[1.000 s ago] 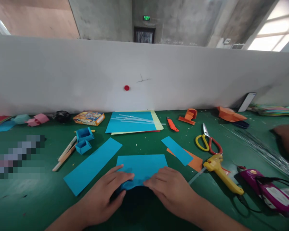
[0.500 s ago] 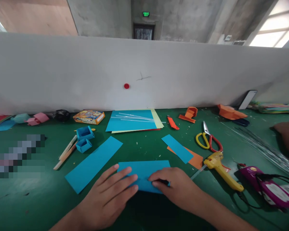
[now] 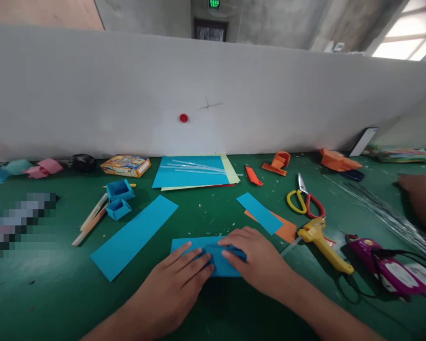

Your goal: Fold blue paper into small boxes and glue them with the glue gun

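A rectangle of blue paper lies on the green table in front of me, under both hands. My left hand rests flat over its lower left part, fingers stretched out. At its right part, my right hand has curled fingers, with thumb and forefinger on the paper and a darker fold or shadow between them. The paper's right end is hidden behind this hand. A longer blue paper strip lies to the left. Right of centre, a smaller blue strip overlaps an orange piece of paper.
To the right are scissors, a yellow glue gun and a purple corded device. A red cutter and stacked paper sheets lie farther back. Folded blue pieces stand left. Another person's arm shows at right.
My right hand has shifted slightly up over the blue paper, and its thumb and forefinger are farther apart. My left hand has slid a little right. The whole view has tilted down.
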`<state>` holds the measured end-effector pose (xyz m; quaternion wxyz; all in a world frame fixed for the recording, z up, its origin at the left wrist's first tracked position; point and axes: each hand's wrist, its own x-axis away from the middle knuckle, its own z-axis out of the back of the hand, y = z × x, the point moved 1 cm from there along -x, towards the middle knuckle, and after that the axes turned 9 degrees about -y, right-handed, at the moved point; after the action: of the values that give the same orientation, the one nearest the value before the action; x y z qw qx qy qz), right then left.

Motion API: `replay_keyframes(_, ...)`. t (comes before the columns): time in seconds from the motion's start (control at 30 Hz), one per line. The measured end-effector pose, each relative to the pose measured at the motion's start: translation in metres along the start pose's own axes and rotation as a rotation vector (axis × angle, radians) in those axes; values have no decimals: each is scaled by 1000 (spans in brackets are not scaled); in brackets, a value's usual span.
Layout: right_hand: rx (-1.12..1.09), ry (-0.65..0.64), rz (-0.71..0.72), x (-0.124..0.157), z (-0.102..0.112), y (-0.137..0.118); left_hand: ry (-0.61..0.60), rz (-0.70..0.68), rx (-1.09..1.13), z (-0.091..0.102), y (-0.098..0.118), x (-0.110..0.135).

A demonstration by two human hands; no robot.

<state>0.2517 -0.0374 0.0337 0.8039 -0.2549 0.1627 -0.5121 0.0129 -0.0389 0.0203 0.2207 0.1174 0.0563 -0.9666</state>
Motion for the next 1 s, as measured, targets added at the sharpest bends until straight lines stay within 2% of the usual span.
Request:
replay_keyframes(0.07, 104, 13, 97, 3, 1, -6, 0, 60, -2, -2, -5, 1)
replay_keyframes(0.17, 198, -65, 179, 8, -2, -15, 20, 115, 2, -7, -13, 4)
replay_keyframes(0.27, 254, -163, 201, 10, -9, -18, 15, 125, 13, -13, -18, 5)
replay_keyframes(0.37, 311, -205, 183, 10, -16, -15, -2, 143, 21, -17, -21, 6)
replay_keyframes(0.73, 437, -123, 150, 8, -23, -12, -105, 117, 110, -17, -28, 10)
replay_keyframes(1.0, 515, -141, 157, 12, -32, -12, -179, 56, 177, -14, -42, 11)
